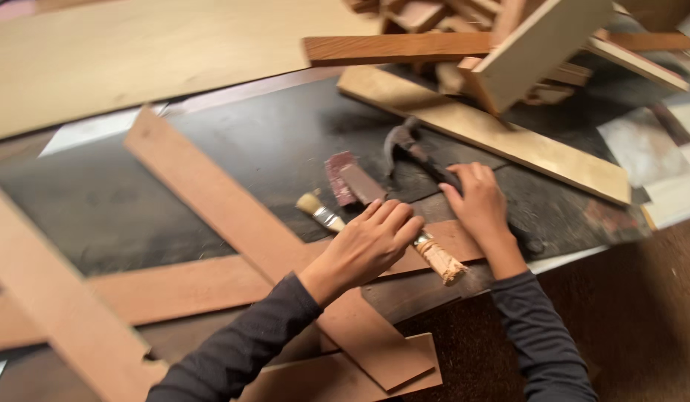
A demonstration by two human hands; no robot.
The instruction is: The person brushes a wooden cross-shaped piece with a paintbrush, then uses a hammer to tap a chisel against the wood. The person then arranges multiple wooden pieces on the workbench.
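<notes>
My left hand (371, 242) lies over a paintbrush (442, 260) with a pale bristle head and a cord-wrapped handle, fingers curled on its middle. My right hand (475, 199) rests on the dark handle of a claw hammer (401, 139), whose metal head points toward the far side. A folded piece of reddish sandpaper (348, 177) lies just beyond the brush head. All sit on a dark work surface (278, 141) crossed by flat reddish-brown wooden strips (203, 190).
A long pale plank (501, 134) lies diagonally behind the hammer. A heap of wood offcuts and boards (509, 45) is piled at the upper right. A large light plywood sheet (121, 52) covers the upper left. Brown floor (643, 313) shows at lower right.
</notes>
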